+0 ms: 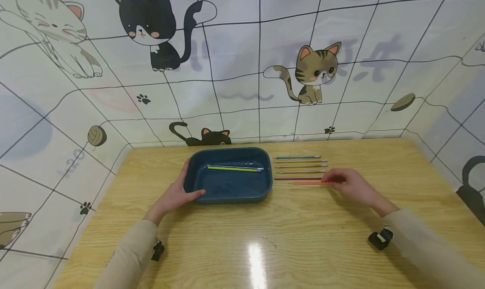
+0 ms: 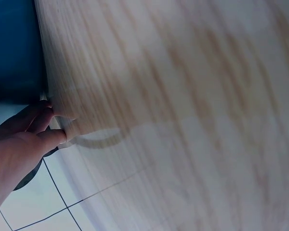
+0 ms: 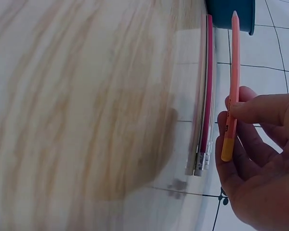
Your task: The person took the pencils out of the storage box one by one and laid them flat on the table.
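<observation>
Cat-print wall (image 1: 238, 55) behind wooden table (image 1: 310, 238)

The tray (image 1: 229, 199) sits on the tabletop (image 1: 235, 238) near its far edge, left of centre, before the wall (image 1: 242, 91). In it, 2 pencils (image 1: 235, 169) lie side by side, lengthwise. Just right of the tray, 5 pencils (image 1: 301, 166) lie parallel, ranked front to back. Before them is 1 more pencil (image 1: 308, 183), between the fingers (image 3: 255, 108) of the right hand (image 1: 351, 187). The left hand (image 1: 176, 195) is at the tray's near-left corner.
</observation>
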Demonstrator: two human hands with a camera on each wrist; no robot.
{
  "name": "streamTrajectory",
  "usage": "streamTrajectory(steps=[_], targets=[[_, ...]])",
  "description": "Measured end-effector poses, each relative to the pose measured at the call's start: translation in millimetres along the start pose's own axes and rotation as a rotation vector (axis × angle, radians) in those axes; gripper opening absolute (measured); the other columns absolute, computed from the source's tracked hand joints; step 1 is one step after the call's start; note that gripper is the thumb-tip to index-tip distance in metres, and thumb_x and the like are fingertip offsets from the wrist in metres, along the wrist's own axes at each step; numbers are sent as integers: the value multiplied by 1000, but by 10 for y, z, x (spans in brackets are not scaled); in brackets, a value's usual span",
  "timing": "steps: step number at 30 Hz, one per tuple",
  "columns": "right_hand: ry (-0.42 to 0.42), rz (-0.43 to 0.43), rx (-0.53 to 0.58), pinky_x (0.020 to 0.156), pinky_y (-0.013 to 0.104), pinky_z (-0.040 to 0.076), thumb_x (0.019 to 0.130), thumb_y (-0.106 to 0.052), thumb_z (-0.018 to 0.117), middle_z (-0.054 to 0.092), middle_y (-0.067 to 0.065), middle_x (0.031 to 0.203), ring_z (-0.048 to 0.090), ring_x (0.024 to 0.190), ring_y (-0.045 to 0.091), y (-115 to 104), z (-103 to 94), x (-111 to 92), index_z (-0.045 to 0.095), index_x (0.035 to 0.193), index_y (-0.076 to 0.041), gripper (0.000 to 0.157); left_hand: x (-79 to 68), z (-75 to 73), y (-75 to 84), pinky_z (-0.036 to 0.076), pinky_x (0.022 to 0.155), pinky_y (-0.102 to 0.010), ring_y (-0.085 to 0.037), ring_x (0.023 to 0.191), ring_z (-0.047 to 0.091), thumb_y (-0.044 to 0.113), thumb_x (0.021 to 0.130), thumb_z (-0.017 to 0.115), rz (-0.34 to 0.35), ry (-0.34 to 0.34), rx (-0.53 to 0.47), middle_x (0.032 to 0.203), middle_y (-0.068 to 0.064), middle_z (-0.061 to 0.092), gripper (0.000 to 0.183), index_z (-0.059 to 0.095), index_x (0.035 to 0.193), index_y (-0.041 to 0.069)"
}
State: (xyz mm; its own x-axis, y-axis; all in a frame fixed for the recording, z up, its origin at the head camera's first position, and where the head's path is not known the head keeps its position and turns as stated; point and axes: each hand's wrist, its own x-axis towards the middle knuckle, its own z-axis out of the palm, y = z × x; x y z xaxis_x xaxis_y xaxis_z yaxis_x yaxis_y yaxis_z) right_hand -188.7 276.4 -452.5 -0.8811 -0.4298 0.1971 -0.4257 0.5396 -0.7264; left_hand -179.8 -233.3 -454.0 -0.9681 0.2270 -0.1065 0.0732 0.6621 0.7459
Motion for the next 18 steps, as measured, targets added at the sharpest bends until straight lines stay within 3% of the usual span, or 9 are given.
streamTrajectory(steps=[13, 18], targets=[[-51, 106, -57, 76, 27, 49, 86, 5, 67, 68, 4, 96, 61, 88, 18, 0, 96, 58, 72, 93, -7, 15, 10, 6, -17, 22, 108, -59, -47, 138, 21, 44, 82, 75, -3, 0, -2, 159, -19, 3, 113, -9, 155, 25], [-42, 97, -88, 76, 30, 49, 85, 8, 67, 69, 5, 95, 61, 87, 19, -30, 119, 89, 72, 92, -6, 17, 5, -8, -8, 21, 108, -60, -48, 138, 19, 45, 82, 75, -4, -1, -6, 159, -19, 2, 113, -10, 155, 25]])
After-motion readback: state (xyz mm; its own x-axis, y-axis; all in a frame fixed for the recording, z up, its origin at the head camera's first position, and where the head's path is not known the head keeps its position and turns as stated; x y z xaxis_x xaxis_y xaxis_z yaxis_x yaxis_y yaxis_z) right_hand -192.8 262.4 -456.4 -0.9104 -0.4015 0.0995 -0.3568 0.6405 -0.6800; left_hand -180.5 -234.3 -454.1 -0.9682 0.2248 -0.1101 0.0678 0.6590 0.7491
